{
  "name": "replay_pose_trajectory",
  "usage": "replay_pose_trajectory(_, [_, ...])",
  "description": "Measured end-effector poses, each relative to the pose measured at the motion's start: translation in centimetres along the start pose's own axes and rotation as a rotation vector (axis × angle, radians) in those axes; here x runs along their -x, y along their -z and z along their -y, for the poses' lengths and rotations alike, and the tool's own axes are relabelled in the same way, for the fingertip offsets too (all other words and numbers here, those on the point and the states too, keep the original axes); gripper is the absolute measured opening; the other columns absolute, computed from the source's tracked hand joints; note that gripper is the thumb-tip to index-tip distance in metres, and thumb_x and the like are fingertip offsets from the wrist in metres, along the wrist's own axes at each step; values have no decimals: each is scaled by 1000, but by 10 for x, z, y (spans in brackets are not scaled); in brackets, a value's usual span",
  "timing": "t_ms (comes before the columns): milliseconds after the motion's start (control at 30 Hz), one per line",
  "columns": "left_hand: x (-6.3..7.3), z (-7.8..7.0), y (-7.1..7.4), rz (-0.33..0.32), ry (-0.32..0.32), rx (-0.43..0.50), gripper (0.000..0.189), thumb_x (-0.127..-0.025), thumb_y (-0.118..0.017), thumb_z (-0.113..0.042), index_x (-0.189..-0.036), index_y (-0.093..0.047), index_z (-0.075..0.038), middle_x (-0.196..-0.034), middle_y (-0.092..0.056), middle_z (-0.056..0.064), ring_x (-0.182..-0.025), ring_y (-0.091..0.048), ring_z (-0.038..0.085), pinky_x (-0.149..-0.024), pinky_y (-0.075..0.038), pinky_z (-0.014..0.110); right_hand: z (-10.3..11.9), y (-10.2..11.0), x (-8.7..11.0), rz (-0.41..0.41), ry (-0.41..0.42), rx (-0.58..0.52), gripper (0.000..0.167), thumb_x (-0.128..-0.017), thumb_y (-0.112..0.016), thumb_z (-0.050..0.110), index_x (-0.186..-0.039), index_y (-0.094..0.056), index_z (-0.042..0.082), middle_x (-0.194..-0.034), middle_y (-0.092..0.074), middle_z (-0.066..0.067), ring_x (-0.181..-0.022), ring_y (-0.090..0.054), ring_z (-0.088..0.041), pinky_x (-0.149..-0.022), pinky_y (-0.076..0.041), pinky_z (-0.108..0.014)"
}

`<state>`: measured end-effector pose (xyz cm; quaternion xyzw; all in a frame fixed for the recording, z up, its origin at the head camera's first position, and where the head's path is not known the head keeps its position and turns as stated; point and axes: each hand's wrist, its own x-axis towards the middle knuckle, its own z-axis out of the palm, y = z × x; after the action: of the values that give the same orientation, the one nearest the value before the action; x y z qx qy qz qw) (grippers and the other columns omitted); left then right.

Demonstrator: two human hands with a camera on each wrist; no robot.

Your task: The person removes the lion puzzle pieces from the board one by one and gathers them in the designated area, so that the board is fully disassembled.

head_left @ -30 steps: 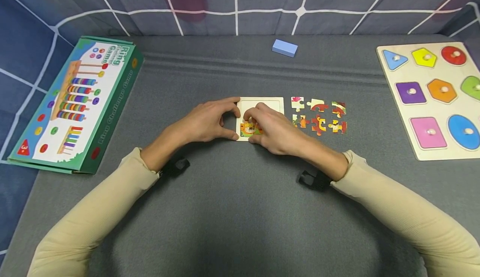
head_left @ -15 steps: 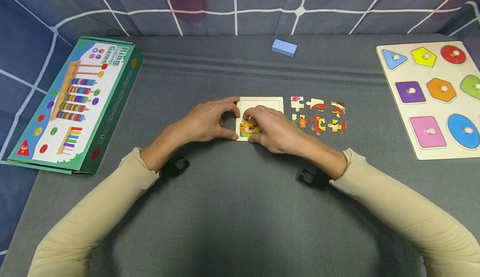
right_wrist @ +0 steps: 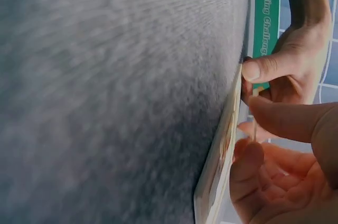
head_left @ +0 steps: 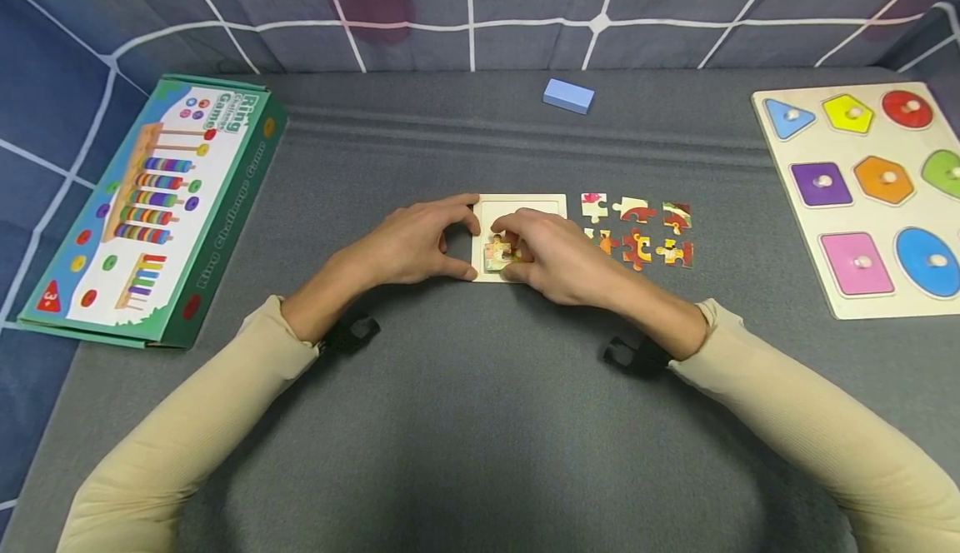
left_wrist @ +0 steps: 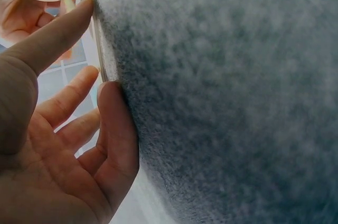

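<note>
My right hand [head_left: 551, 257] pinches a small jigsaw piece [head_left: 495, 255] between thumb and fingers, over the lower left of a pale square puzzle tray [head_left: 525, 201]. The right wrist view shows this piece edge-on, held up from the tray. Its picture looks washed out by glare in the head view. With thumb and forefinger near the corners, my left hand [head_left: 412, 241] holds the tray's left edge. Fingers of the right hand hide part of the tray. Just right of it, several loose jigsaw pieces [head_left: 636, 210] with red, orange and yellow prints lie in two rows.
A green ring game box [head_left: 172, 211] stands at the left. At the right lies a wooden shape board [head_left: 840, 203] with knobbed pieces. A blue block [head_left: 568, 96] is at the back, before the dark cloth wall with white lines.
The jigsaw piece, flat in the tray's lower left before, is now raised and tilted in my right hand, which has shifted slightly right. My left hand stays put.
</note>
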<state>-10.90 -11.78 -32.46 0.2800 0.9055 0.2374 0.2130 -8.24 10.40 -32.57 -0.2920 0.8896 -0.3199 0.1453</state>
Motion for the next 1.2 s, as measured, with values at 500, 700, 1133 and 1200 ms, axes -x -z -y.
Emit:
replay_pose_trajectory(500, [1, -1, -1, 2, 11, -1, 44, -79, -85, -30, -116, -64, -17, -157, -34, 2, -73, -57, 13, -67, -43, 34, -13, 14, 24, 57, 54, -45, 36, -94, -68, 11, -129, -62, 10, -106, -54, -4, -86, -50, -16, -75, -41, -36])
replay_pose_trajectory(700, [0, -2, -1, 2, 9, -2, 44, -79, -85, -30, -116, -64, -17, -157, -35, 1, -73, -56, 13, -69, -43, 36, -18, 22, 34, 87, 68, -27, 37, -88, -76, 13, -123, -65, 11, -95, -57, 0, -78, -53, -12, -71, -44, -34])
replay_pose_trajectory(1133, [1, -2, -2, 5, 13, 2, 45, -80, -85, -29, -117, -64, -16, -158, -34, 2, -73, -57, 13, -70, -42, 36, -29, 33, 63, 57, 67, 42, 41, -87, -70, 3, -127, -64, 7, -92, -55, 2, -76, -52, -12, -67, -44, -31])
replay_pose_trajectory(1200, [1, -2, -2, 6, 16, 5, 45, -79, -85, -29, -117, -64, -16, -158, -33, 2, -73, -57, 13, -69, -42, 35, -31, 34, 68, 49, 60, 46, 40, -86, -70, 2, -125, -66, 7, -91, -54, 2, -75, -51, -12, -67, -44, -30])
